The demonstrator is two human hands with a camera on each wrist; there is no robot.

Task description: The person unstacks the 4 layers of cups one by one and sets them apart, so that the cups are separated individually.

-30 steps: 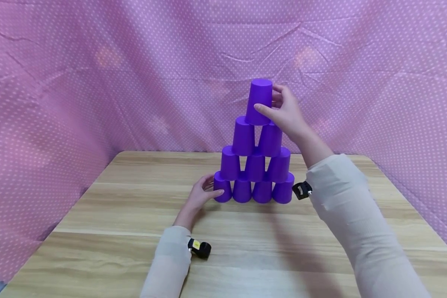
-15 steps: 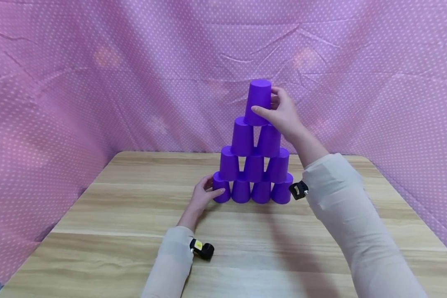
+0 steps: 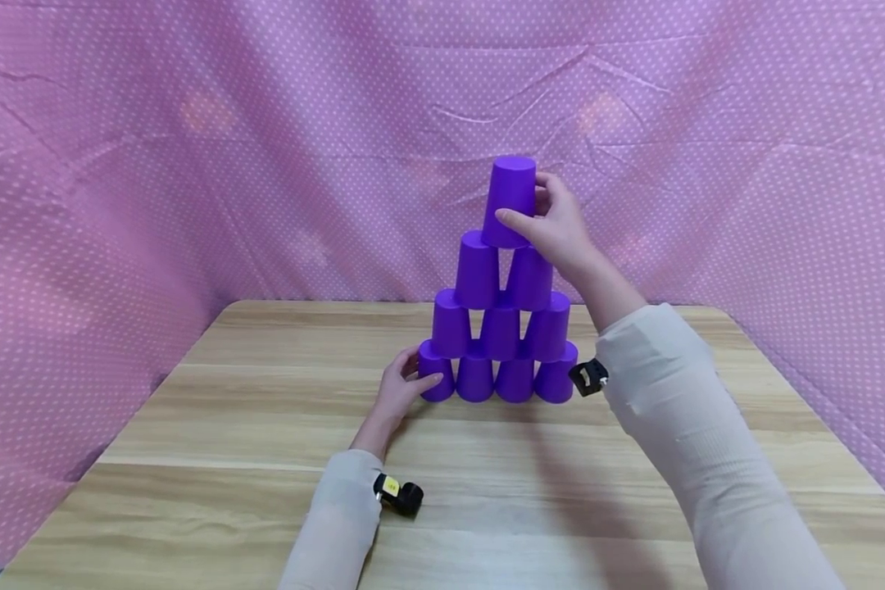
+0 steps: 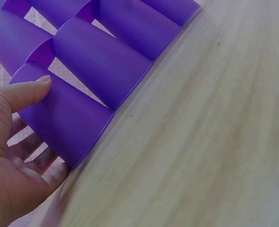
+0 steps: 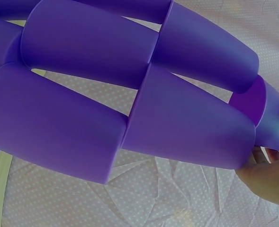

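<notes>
Purple cups stand upside down in a four-tier pyramid, with one top cup over the rows below. My right hand grips that cup from the right, its thumb across the near side and fingers behind. In the right wrist view, the top cup tilts slightly where its open rim meets the tier below. Low at the left end, my left hand holds the bottom-row corner cup between thumb and fingers. The left wrist view shows the thumb on the side of this corner cup, near its base, and fingertips near the rim.
The pyramid stands on a light wood-grain table, towards its back edge. Behind and at both sides hangs a pink polka-dot cloth. Each sleeve carries a small black wrist camera; the right camera is close to the bottom-row right cup.
Both hands keep their holds, and the pyramid keeps its shape. The left forearm has shifted slightly right; the whole head view has drifted a little.
</notes>
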